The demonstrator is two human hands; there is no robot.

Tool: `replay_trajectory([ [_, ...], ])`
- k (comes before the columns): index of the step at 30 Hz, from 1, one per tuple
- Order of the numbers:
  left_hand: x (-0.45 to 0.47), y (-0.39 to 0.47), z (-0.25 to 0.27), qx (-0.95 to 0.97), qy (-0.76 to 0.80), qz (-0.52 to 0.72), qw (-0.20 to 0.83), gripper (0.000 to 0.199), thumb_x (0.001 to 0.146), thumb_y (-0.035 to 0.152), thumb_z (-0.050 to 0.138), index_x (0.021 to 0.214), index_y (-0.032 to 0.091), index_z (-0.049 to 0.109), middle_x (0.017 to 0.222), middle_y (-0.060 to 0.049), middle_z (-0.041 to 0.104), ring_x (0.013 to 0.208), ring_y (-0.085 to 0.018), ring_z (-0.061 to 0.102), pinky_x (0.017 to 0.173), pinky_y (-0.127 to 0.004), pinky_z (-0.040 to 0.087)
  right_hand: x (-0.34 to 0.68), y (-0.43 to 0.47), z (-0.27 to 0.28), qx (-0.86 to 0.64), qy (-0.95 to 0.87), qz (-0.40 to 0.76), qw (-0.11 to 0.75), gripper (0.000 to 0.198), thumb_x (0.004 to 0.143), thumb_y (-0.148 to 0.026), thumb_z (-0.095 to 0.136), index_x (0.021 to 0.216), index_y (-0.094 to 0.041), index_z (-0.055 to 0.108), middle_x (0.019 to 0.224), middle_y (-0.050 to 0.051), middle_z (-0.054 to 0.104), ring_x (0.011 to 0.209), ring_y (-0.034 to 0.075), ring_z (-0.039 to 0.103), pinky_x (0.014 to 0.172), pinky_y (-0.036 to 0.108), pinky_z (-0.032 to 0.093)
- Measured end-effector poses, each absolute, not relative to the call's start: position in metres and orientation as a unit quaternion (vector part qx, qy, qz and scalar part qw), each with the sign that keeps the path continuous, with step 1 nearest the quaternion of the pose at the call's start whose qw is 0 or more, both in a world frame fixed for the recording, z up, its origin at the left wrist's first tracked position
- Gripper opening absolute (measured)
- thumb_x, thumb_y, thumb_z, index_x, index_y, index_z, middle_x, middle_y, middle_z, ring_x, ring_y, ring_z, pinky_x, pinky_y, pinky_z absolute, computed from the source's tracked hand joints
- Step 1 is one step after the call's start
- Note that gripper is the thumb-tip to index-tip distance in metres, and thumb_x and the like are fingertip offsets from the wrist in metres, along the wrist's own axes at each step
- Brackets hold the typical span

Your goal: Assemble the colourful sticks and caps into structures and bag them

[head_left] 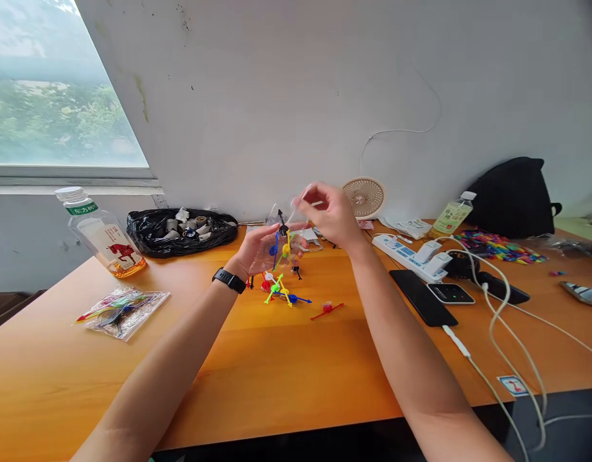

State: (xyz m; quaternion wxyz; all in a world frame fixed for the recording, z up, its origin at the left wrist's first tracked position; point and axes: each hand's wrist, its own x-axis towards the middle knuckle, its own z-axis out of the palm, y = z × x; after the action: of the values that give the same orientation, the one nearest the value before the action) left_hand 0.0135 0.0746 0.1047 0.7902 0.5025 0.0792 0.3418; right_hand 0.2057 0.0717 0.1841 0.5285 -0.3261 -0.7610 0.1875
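Note:
My left hand (257, 247), a black watch on its wrist, holds a clear plastic bag (264, 256) from below and behind. Inside the bag show a black arrow spinner (283, 228), a yellow one (286, 249) and a blue one (273, 250). My right hand (325, 208) is closed, its thumb and fingers pinching the bag's upper right edge. On the table beneath lie more arrow spinners: a green one (275, 289), a blue one (293, 299) and others in a heap. A red spinner (327, 308) lies apart to the right.
At left, a filled clear bag (127, 311) lies near a tilted-looking drink bottle (103, 234) and a black plastic bag (180, 234). A fan (364, 197) stands behind my right hand. Rightward are a power strip (406, 255), black phone (422, 297), cables and a colourful pile (501, 247).

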Motion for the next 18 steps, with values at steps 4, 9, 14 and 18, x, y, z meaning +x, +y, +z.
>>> replay_trajectory([
  [4, 0.009, 0.076, 0.107, 0.492, 0.073, 0.357, 0.791, 0.068, 0.092, 0.053, 0.057, 0.146, 0.012, 0.056, 0.106, -0.018, 0.074, 0.091, -0.031, 0.073, 0.082, -0.043, 0.055, 0.209, 0.074, 0.182, -0.373, -0.757, 0.133, 0.52, 0.05, 0.093, -0.071, 0.06, 0.087, -0.021, 0.064, 0.094, 0.006, 0.071, 0.094, 0.021, 0.065, 0.077, 0.03, 0.052],
  [9, -0.001, 0.076, 0.114, 0.483, 0.063, 0.386, 0.783, 0.072, 0.09, 0.052, 0.059, 0.149, 0.011, 0.054, 0.108, -0.019, 0.073, 0.095, -0.031, 0.073, 0.084, -0.041, 0.055, 0.249, 0.091, 0.18, -0.453, -0.795, 0.2, 0.35, 0.054, 0.096, -0.071, 0.053, 0.084, -0.019, 0.063, 0.083, 0.005, 0.069, 0.077, 0.018, 0.062, 0.07, 0.029, 0.048],
  [14, -0.004, 0.076, 0.117, 0.466, 0.072, 0.416, 0.777, 0.073, 0.091, 0.051, 0.059, 0.152, 0.012, 0.051, 0.111, -0.019, 0.073, 0.098, -0.031, 0.073, 0.085, -0.042, 0.057, 0.26, 0.108, 0.138, -0.49, -0.75, 0.398, -0.199, 0.063, 0.055, -0.065, 0.094, 0.087, -0.017, 0.066, 0.085, 0.006, 0.074, 0.081, 0.021, 0.071, 0.072, 0.029, 0.055],
  [18, -0.007, 0.074, 0.121, 0.465, 0.079, 0.427, 0.771, 0.073, 0.092, 0.051, 0.058, 0.153, 0.013, 0.05, 0.112, -0.018, 0.073, 0.099, -0.031, 0.073, 0.085, -0.042, 0.059, 0.237, 0.117, 0.103, -0.493, -0.68, 0.427, -0.335, 0.077, 0.029, -0.05, 0.104, 0.081, -0.017, 0.057, 0.085, 0.007, 0.075, 0.082, 0.022, 0.074, 0.072, 0.029, 0.057],
])
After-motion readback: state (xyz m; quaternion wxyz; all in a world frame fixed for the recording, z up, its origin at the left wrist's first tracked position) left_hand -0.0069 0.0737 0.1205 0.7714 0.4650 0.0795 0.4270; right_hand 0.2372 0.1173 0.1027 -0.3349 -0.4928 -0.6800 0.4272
